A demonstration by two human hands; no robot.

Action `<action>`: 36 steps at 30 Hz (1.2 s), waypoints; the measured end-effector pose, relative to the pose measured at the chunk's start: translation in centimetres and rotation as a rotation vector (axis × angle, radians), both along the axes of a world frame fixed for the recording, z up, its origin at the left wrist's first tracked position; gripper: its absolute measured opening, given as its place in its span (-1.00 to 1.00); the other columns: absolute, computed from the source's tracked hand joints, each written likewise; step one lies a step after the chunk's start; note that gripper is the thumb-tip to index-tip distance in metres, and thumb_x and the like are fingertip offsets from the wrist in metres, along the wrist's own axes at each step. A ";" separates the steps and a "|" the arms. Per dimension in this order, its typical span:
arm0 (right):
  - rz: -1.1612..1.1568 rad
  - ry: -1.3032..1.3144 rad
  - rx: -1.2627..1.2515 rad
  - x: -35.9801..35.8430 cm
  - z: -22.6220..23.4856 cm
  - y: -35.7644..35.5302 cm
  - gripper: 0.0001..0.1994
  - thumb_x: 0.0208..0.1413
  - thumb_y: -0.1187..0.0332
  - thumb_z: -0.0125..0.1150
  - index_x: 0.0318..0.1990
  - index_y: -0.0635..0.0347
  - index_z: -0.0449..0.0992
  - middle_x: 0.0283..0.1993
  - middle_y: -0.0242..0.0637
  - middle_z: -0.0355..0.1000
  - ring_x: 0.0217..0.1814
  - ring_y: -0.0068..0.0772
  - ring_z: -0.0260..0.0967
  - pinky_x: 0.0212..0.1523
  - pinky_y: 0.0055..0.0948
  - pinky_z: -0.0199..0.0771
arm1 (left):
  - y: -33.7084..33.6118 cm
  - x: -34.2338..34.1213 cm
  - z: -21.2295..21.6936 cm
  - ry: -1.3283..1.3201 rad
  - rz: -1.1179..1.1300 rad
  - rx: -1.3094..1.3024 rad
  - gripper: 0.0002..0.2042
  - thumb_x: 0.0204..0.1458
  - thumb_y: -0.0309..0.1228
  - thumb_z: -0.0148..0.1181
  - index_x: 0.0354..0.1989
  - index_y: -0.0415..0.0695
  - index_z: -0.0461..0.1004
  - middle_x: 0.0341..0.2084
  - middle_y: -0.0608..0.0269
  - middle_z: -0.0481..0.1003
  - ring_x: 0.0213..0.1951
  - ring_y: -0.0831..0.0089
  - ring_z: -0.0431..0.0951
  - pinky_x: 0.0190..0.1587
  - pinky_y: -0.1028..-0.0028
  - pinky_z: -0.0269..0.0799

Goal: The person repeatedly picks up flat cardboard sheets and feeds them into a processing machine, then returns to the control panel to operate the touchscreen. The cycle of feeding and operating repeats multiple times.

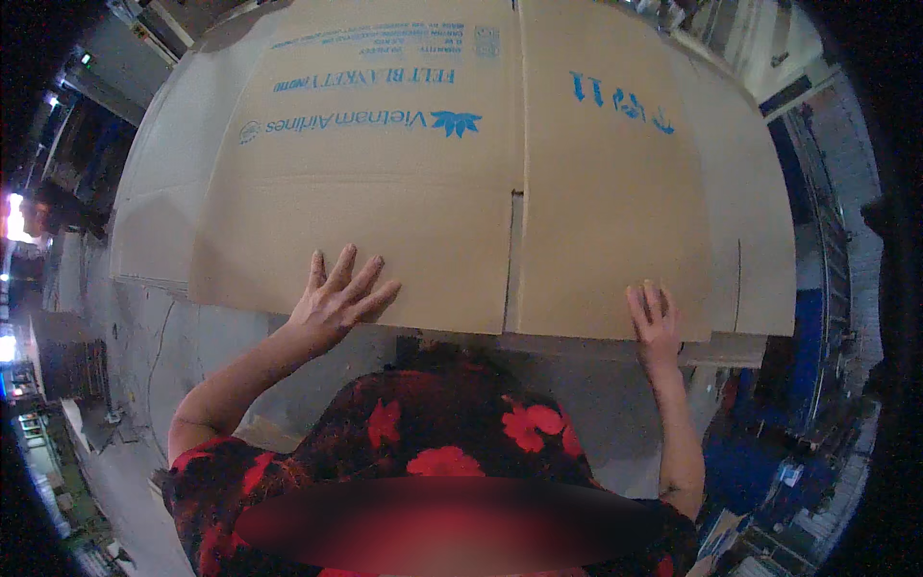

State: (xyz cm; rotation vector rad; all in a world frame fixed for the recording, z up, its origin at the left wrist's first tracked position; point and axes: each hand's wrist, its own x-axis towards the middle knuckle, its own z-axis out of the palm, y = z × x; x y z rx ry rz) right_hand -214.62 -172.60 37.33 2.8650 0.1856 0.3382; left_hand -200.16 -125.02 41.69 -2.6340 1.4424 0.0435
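Here both hands lie flat and unclenched on the near edge of the flattened cardboard box, left hand fingers spread, right hand by its corner, gripping nothing, so the sheet could slide off the stack beneath.

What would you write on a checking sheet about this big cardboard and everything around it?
Surface: pale grey floor under a stack of flat sheets.
Job's things: flattened brown cardboard box, blue print, flaps split by a slot near its front edge.
Clutter: more cardboard sheets underneath, sticking out at the right.
Hands: left hand spread flat on the front edge; right hand flat on the right corner.
Cables: nothing seen.
Surroundings: blue racks at right, dim shelves at left.
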 end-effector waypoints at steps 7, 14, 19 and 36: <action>0.009 0.054 0.082 0.8 -0.1 -0.1 -0.48 -0.07 0.56 0.03 0.11 -0.09 0.28 0.22 -0.23 0.12 0.16 0.05 0.10 0.04 -0.10 0.24 | 3.5 7.9 1.2 0.575 0.039 -0.027 -0.32 -0.07 -0.19 0.10 0.27 0.18 -0.03 0.26 0.20 -0.05 0.28 0.15 -0.09 0.16 -0.10 -0.06; 0.145 -0.106 0.140 0.9 -0.8 -0.9 -0.52 -0.08 0.64 -0.02 0.06 0.06 0.33 0.18 -0.07 0.12 0.15 0.08 0.11 0.05 -0.10 0.24 | 14.1 29.4 -2.9 -0.180 1.137 -0.342 -0.45 0.00 -0.12 -0.01 0.12 -0.18 0.13 0.08 -0.07 0.21 0.15 0.02 0.16 0.16 0.13 0.05; 0.020 0.157 0.162 1.5 3.3 1.6 -0.42 -0.22 0.60 0.11 0.08 0.04 0.32 0.18 -0.05 0.11 0.16 0.10 0.10 0.06 -0.08 0.22 | 17.2 36.2 -5.1 -0.047 0.891 0.124 -0.65 0.01 -0.20 -0.06 -0.09 -0.13 0.37 -0.08 -0.01 0.34 -0.02 0.05 0.31 0.10 0.13 0.12; -0.940 -0.289 0.540 25.3 0.4 -16.3 -0.51 0.03 0.08 -0.01 -0.02 0.33 0.33 -0.11 -0.01 0.38 -0.05 -0.02 0.32 -0.07 -0.19 0.28 | 14.4 57.0 -6.2 0.316 1.235 -0.604 -0.24 -0.22 0.20 0.15 0.08 -0.10 0.26 -0.14 0.00 0.37 -0.12 0.17 0.37 -0.16 0.22 0.33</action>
